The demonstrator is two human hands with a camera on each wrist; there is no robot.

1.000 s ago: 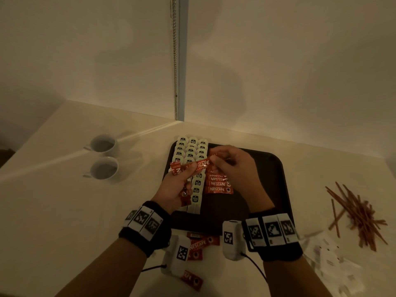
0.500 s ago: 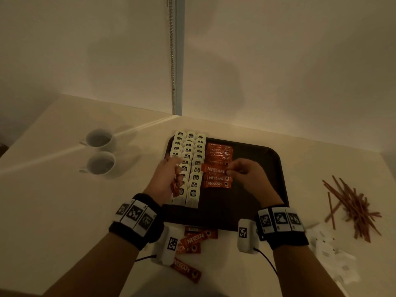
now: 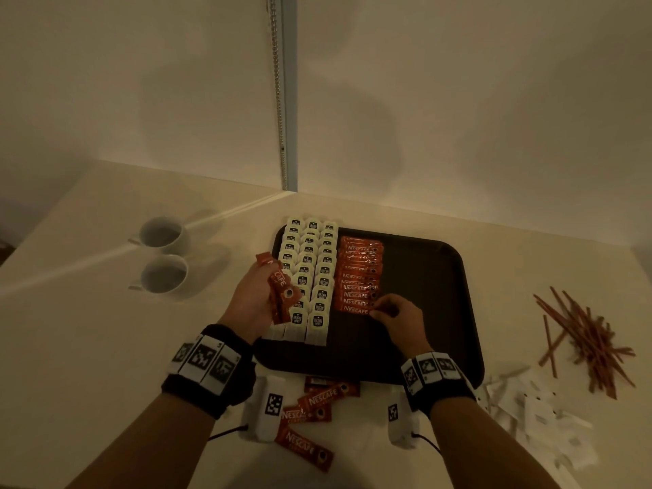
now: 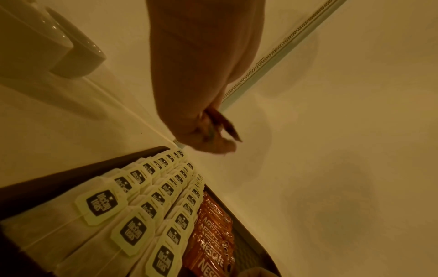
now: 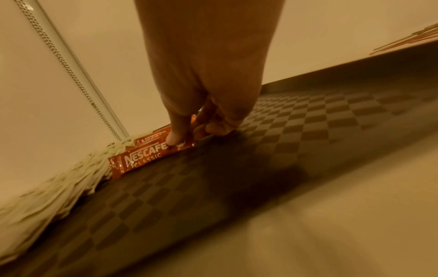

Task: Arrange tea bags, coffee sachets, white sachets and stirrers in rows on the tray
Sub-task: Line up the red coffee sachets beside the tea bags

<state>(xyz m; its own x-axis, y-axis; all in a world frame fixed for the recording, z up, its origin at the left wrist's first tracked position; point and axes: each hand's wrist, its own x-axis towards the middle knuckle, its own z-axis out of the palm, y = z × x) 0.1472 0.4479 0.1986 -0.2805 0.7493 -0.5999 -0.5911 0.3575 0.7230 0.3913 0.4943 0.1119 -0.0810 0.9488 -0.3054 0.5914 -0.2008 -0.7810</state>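
Cream-coloured counter [image 3: 106,347] is carrying everything, and the dark tray [image 3: 423,277] is sitting on it near the wall corner. Three columns of tea bags [image 3: 310,273] are filling the tray's left side, roughly ten to a column, though the overlap is making an exact count impossible. Just beside them on the right, one column of coffee sachets [image 3: 358,277] is lying overlapped, about ten in number. The right hand [image 3: 398,317] is pinching the right end of the nearest sachet [image 5: 142,157] in that column between thumb and fingertips [image 5: 174,139], pressing it onto the tray floor. The left hand [image 3: 259,300] is hovering over the tea bags, fingers curled round a small bunch of spare sachets [image 3: 280,287]. Four loose sachets [image 3: 310,418] are lying on the counter at the tray's near edge. Two white cups [image 3: 162,255] are standing to the left, one behind the other. A heap of stirrers [image 3: 585,340] and a scatter of white sachets [image 3: 536,414], both too tangled to count, are lying to the right.
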